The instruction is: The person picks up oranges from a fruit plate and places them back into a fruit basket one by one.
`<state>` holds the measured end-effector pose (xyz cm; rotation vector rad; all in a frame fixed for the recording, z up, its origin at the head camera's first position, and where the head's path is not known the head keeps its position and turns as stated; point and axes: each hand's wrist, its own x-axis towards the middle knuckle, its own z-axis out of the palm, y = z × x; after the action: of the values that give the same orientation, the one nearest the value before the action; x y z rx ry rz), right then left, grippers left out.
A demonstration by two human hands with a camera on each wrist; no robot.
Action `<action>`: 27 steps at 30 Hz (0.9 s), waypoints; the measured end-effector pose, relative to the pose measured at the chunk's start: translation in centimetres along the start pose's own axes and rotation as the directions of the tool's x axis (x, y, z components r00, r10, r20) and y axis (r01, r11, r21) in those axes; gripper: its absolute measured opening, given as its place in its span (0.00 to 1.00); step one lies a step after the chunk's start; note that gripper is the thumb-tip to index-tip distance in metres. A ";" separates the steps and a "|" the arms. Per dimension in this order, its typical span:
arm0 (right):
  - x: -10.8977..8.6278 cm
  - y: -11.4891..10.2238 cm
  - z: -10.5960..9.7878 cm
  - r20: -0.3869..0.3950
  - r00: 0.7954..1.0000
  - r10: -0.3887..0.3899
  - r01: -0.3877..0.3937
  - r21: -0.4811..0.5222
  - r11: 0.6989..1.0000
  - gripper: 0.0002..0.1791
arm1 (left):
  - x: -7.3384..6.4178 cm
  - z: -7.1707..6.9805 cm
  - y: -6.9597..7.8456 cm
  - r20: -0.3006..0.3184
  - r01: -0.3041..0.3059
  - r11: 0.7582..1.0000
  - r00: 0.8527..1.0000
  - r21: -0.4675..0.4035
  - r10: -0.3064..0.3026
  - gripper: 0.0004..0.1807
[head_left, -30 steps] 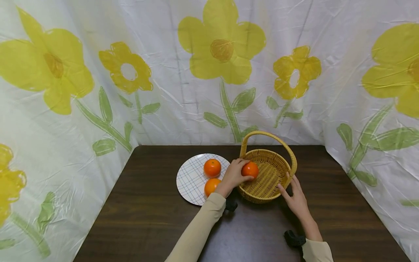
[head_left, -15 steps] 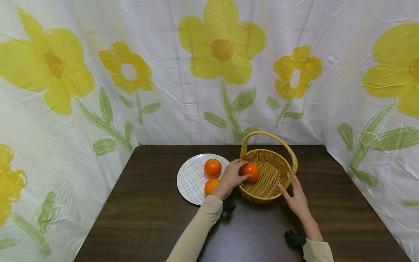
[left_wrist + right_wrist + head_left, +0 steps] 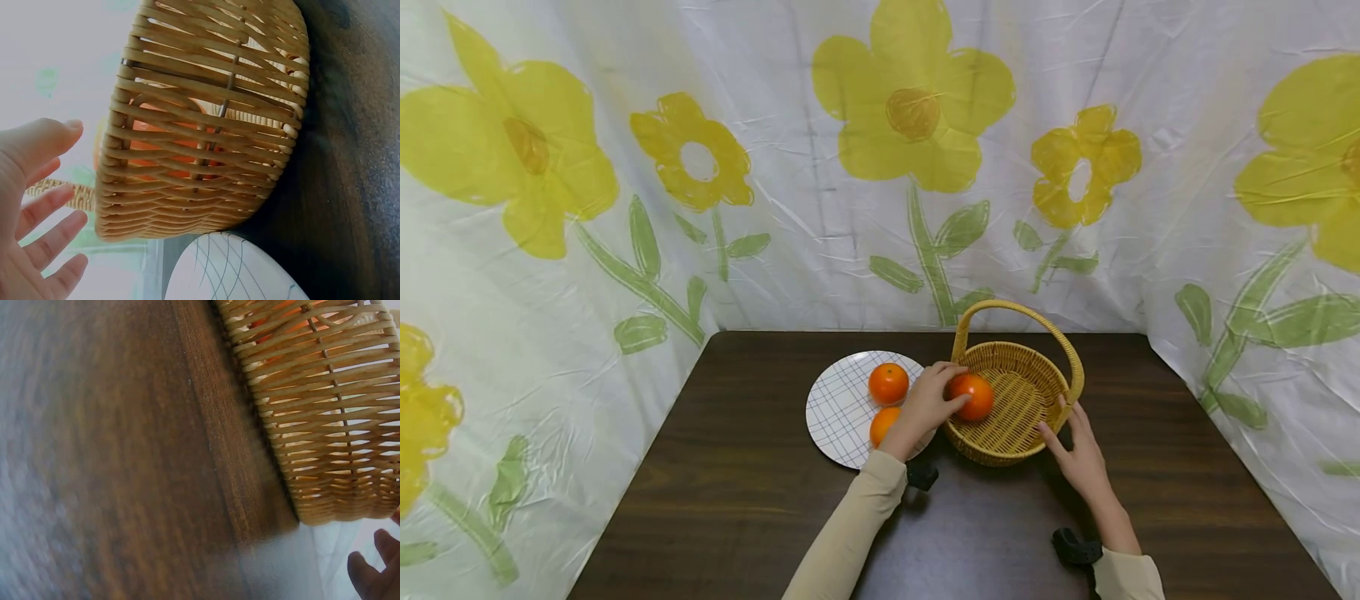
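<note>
My left hand (image 3: 927,402) is above the left rim of a wicker basket (image 3: 1011,400), beside an orange (image 3: 973,397) inside it. In the left wrist view its fingers are spread and apart from the orange (image 3: 169,140), which shows through the weave. My right hand (image 3: 1081,454) rests against the basket's right side near the handle base, fingers loosely extended. In the right wrist view its fingertips (image 3: 364,575) sit by the basket wall (image 3: 325,412). On a round checked plate (image 3: 835,417) lie two more oranges, one at the back (image 3: 888,384) and one in front (image 3: 884,425), partly behind my left wrist.
The basket's tall arched handle (image 3: 1015,307) rises over its opening. Plate and basket stand side by side on a dark wooden table (image 3: 737,467). A white curtain with yellow flowers (image 3: 775,250) hangs behind the table's back edge.
The orange has settled at the left inside of the basket. My left hand has shifted slightly left and loosened from it. The right hand and basket have hardly moved.
</note>
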<state>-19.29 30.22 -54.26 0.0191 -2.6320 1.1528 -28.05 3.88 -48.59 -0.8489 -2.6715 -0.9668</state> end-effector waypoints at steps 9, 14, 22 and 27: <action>0.0 0.0 0.0 -0.005 1.000 0.001 -0.001 0.004 1.000 0.38 | -0.7 -0.7 0.1 -0.063 -0.026 1.000 0.998 -0.005 0.026 0.24; 0.0 -0.1 0.0 -0.008 1.000 -0.004 0.004 0.001 1.000 0.37 | -1.0 -1.1 0.3 -0.092 -0.036 0.999 0.995 -0.032 0.033 0.23; 0.0 -0.1 -0.1 -0.002 1.000 0.003 -0.003 0.006 1.000 0.38 | -1.6 -1.4 0.2 -0.126 -0.066 0.997 0.990 -0.031 0.062 0.22; 0.0 -0.1 0.0 -0.003 1.000 0.005 -0.005 0.006 1.000 0.37 | -2.1 -1.4 0.2 -0.170 -0.112 0.994 0.979 -0.011 0.109 0.21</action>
<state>-19.26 30.19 -54.18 0.0117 -2.6279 1.1609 -26.26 2.10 -48.11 -0.8672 -2.4487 -0.9939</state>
